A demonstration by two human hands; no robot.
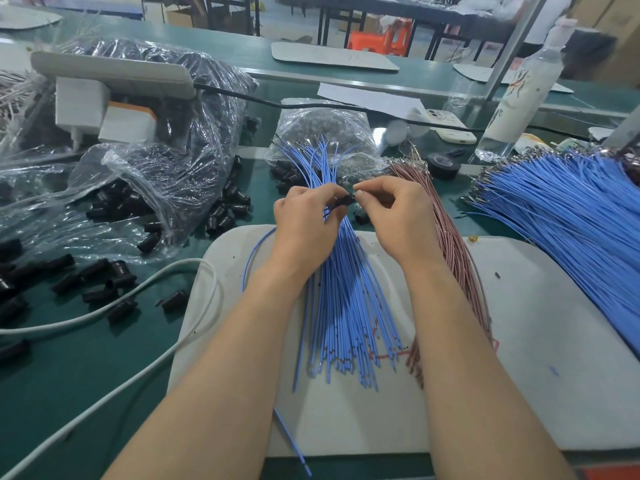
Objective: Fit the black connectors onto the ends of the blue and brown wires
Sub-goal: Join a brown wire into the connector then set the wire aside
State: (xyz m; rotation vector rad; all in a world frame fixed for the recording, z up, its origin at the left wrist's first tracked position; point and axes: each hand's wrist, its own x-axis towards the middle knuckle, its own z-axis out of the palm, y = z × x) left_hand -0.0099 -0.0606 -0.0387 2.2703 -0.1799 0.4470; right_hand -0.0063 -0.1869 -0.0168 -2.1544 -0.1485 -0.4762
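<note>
A black connector (343,201) was pinched in the curled fingers of the left hand (304,220), above the blue wires (346,306) on the mat (536,323); its other end was pinched by the right hand (398,216), possibly with a wire tip. A terminal fed in crooked could be bent or left unseated

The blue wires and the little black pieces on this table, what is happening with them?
A person is working with both hands over a bundle of blue wires on a white mat. The left hand grips a black connector and the right hand pinches at its end. To the right lie brown wires; spare connectors lie loose on the left.
</note>
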